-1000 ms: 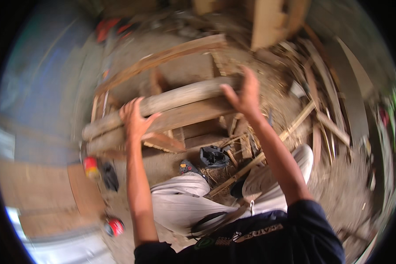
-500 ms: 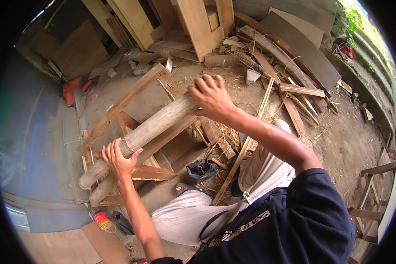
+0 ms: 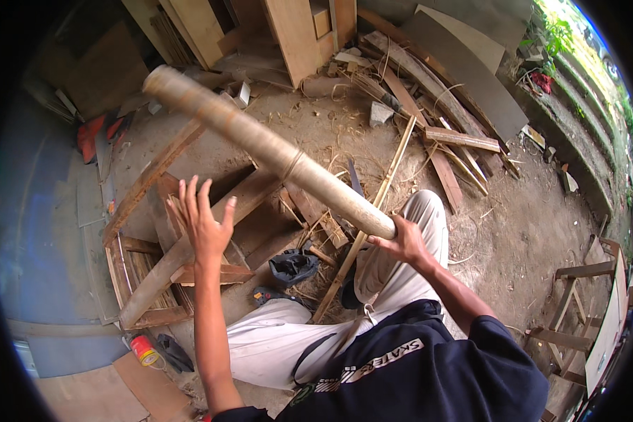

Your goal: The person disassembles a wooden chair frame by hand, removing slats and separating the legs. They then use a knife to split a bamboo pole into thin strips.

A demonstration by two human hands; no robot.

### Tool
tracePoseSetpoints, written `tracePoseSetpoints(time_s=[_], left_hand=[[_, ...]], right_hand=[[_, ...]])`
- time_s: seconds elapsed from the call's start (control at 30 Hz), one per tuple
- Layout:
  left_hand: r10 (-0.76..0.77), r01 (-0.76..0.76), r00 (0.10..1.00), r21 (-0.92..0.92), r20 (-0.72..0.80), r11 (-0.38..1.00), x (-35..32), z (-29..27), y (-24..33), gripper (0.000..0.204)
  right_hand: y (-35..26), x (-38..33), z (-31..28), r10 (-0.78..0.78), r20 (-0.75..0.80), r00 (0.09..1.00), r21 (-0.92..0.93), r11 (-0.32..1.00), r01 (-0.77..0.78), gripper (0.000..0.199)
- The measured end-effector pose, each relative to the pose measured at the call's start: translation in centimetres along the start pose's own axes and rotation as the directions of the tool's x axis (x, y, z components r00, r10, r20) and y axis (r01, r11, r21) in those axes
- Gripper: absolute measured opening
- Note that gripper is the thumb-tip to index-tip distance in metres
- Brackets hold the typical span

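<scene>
A thick bamboo pole [image 3: 271, 151] slants through the air, its far-left end blurred by motion. My right hand [image 3: 404, 243] is closed round its near-right end, by my raised knee. With fingers spread and nothing in it, my left hand [image 3: 205, 221] hovers above a wooden frame [image 3: 153, 179], apart from the held pole. A second rounded pole [image 3: 158, 274] rests across that frame, just under my left hand.
A long thin wooden strip [image 3: 366, 232] leans between my legs. Near my feet lies a black bag [image 3: 293, 267]. Planks [image 3: 464, 139] and a grey block [image 3: 380, 113] lie far right. A red-and-yellow can [image 3: 144, 349] stands at left, and a wooden stool-like frame [image 3: 570, 309] at right.
The bamboo pole has swung up off the frame, its left end now pointing far left. My left hand has let go of it. My right hand has come nearer, still gripping its end.
</scene>
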State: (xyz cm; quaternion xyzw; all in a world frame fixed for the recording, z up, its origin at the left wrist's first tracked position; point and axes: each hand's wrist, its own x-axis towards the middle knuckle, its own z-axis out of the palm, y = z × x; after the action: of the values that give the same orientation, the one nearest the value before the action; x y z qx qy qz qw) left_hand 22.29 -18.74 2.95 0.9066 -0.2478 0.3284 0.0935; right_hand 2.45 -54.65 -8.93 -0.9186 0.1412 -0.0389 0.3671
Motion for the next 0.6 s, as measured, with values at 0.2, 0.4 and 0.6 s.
tracePoseSetpoints(time_s=[0.2,0.4,0.6], left_hand=[[-0.078,0.069,0.986,0.065,0.150,0.995,-3.1,4.5,-2.5,0.039],[-0.098,0.094,0.994,0.083,0.045,0.992,-3.1,5.1,-2.4,0.030],[-0.139,0.133,0.987,0.072,0.076,0.988,-2.8,4.7,-1.9,0.027]], right_hand=[[0.8,-0.8,4.3,0.350,0.085,0.933,0.367,0.860,-0.356,0.067],[2.7,0.5,6.2,0.466,0.085,0.881,0.460,0.766,-0.450,0.069],[4.1,0.8,8.2,0.449,0.173,0.877,0.541,0.701,-0.465,0.068]])
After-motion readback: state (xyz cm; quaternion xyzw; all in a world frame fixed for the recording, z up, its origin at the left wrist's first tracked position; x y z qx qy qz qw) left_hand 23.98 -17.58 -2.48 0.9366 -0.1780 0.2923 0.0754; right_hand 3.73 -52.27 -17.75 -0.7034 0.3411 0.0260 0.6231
